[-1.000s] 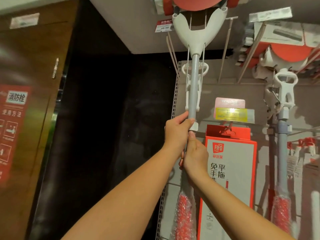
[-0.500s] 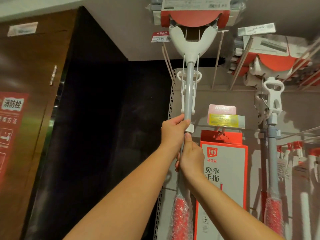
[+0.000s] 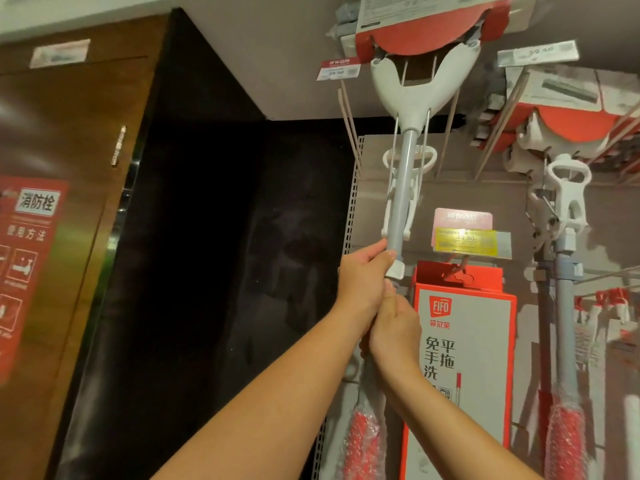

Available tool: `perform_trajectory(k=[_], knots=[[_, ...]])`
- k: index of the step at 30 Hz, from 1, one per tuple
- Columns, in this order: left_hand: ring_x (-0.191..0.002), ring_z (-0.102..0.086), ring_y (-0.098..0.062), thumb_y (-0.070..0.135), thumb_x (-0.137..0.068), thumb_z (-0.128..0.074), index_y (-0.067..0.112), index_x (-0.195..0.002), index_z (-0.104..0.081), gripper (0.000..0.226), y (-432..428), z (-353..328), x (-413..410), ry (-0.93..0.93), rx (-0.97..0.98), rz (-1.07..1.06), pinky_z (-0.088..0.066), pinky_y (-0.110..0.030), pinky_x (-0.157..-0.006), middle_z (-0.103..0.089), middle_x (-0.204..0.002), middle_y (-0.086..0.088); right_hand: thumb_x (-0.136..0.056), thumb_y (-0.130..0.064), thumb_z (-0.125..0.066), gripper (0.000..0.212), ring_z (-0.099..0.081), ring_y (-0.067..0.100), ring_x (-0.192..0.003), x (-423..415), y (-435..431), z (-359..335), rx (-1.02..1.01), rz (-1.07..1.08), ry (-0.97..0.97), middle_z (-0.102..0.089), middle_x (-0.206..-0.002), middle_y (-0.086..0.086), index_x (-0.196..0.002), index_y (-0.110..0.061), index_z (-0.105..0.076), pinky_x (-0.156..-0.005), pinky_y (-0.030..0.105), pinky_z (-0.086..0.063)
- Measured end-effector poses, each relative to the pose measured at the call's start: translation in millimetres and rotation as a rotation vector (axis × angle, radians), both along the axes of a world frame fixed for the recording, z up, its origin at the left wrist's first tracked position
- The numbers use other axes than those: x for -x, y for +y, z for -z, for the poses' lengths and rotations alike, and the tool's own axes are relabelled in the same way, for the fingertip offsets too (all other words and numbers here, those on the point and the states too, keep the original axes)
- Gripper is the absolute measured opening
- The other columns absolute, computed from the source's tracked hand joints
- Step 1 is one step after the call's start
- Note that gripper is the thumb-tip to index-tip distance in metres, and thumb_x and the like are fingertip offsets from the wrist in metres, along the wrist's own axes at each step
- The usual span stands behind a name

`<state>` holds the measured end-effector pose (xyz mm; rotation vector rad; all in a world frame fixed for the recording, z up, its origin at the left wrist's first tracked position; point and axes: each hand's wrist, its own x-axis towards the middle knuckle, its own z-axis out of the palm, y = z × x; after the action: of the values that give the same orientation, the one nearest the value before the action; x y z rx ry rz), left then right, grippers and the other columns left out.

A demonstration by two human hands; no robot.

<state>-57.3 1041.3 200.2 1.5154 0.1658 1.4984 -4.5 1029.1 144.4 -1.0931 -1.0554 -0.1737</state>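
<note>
A mop with a grey pole (image 3: 401,188) and a white forked yoke (image 3: 412,95) hangs head-up, its red head (image 3: 426,32) in a cardboard sleeve near the top of the display. My left hand (image 3: 362,282) grips the pole just below a white collar. Directly beneath it, my right hand (image 3: 393,329) grips the same pole. The lower part of the pole, wrapped in red bubble film (image 3: 363,441), hangs under my wrists.
A red-and-white boxed flat mop (image 3: 460,368) hangs to the right under a yellow price tag (image 3: 465,240). Further right hangs a second mop (image 3: 564,271). Bare metal hooks stick out above. At left are a dark recess (image 3: 214,254) and a wooden fire-hydrant cabinet door (image 3: 52,202).
The mop head and the whole display have slid down and left in view as my head tilted up. Both hands keep the same grip on the pole.
</note>
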Motion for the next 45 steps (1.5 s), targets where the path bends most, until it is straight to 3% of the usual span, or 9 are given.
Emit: perform_trajectory(k=[3, 7, 13, 19, 24, 27, 31, 39, 45], knots=[[-0.083, -0.062, -0.011, 0.01, -0.094, -0.056, 0.011, -0.125, -0.062, 0.032, 3, -1, -1, -0.016, -0.003, 0.0, -0.053, -0.019, -0.072, -0.066, -0.089, 0.002, -0.101, -0.044, -0.03, 0.042, -0.064, 0.022, -0.073, -2, 5, -1, 0.021, -0.015, 0.001, -0.064, -0.075, 0.003, -0.079, -0.021, -0.058, -0.068, 0.038, -0.053], [-0.078, -0.059, -0.009, 0.009, -0.094, -0.056, 0.024, -0.116, -0.064, 0.028, 9, 2, -2, -0.04, -0.035, -0.018, -0.051, -0.016, -0.067, -0.061, -0.077, 0.008, -0.101, -0.043, -0.028, 0.042, -0.064, 0.018, -0.076, -4, 7, 0, 0.032, -0.007, -0.042, -0.064, -0.077, 0.002, -0.082, -0.02, -0.058, -0.068, 0.033, -0.052], [-0.083, -0.062, -0.006, 0.011, -0.094, -0.057, 0.012, -0.124, -0.063, 0.031, 14, 7, -1, -0.039, -0.057, -0.044, -0.052, -0.011, -0.069, -0.065, -0.083, 0.012, -0.103, -0.036, -0.03, 0.039, -0.062, 0.009, -0.067, -3, 6, 4, 0.038, -0.104, -0.018, -0.063, -0.073, -0.001, -0.087, -0.017, -0.06, -0.05, 0.012, -0.042], [-0.088, -0.064, -0.011, 0.009, -0.095, -0.054, 0.01, -0.128, -0.06, 0.033, 16, 5, -5, 0.015, 0.026, 0.063, -0.053, -0.019, -0.076, -0.066, -0.093, 0.004, -0.1, -0.044, -0.035, 0.039, -0.062, 0.025, -0.064, -12, 11, 7, 0.049, 0.03, -0.043, -0.057, -0.066, 0.003, -0.071, -0.022, -0.052, -0.061, 0.041, -0.053], [-0.1, -0.066, -0.024, 0.011, -0.096, -0.053, 0.013, -0.121, -0.065, 0.028, 24, 7, -13, 0.037, 0.102, 0.086, -0.055, -0.033, -0.087, -0.069, -0.102, -0.009, -0.098, -0.048, -0.036, 0.041, -0.063, 0.029, -0.064, -24, 15, 7, 0.106, 0.071, -0.05, -0.06, -0.067, 0.005, -0.071, -0.022, -0.053, -0.063, 0.046, -0.056], [-0.098, -0.065, -0.021, 0.014, -0.096, -0.053, 0.015, -0.118, -0.067, 0.026, 32, 10, -17, 0.062, 0.071, 0.037, -0.055, -0.028, -0.082, -0.068, -0.105, -0.011, -0.099, -0.048, -0.036, 0.048, -0.061, 0.035, -0.058, -27, 21, 9, 0.125, 0.007, 0.003, -0.056, -0.059, 0.009, -0.064, -0.018, -0.05, -0.058, 0.047, -0.053], [-0.088, -0.064, -0.014, 0.011, -0.095, -0.055, 0.012, -0.119, -0.066, 0.026, 40, 17, -23, 0.082, 0.057, 0.044, -0.053, -0.018, -0.072, -0.067, -0.093, -0.003, -0.097, -0.051, -0.036, 0.048, -0.063, 0.035, -0.06, -31, 32, 19, 0.136, -0.043, 0.032, -0.057, -0.057, 0.009, -0.064, -0.02, -0.053, -0.063, 0.05, -0.053], [-0.079, -0.06, -0.003, 0.012, -0.095, -0.056, 0.028, -0.109, -0.065, 0.023, 56, 26, -30, 0.11, 0.022, 0.002, -0.045, -0.004, -0.056, -0.064, -0.086, 0.008, -0.103, -0.04, -0.032, 0.047, -0.052, 0.019, -0.043, -45, 41, 27, 0.186, -0.156, 0.093, -0.05, -0.051, 0.007, -0.072, -0.01, -0.05, -0.048, 0.031, -0.046], [-0.087, -0.064, -0.009, 0.012, -0.094, -0.057, 0.015, -0.122, -0.064, 0.029, 77, 35, -29, 0.162, 0.044, -0.024, -0.052, -0.018, -0.074, -0.068, -0.097, 0.0, -0.103, -0.042, -0.03, 0.044, -0.053, 0.02, -0.043, -45, 60, 37, 0.245, -0.263, 0.138, -0.054, -0.062, 0.015, -0.082, -0.011, -0.054, -0.046, 0.029, -0.048]])
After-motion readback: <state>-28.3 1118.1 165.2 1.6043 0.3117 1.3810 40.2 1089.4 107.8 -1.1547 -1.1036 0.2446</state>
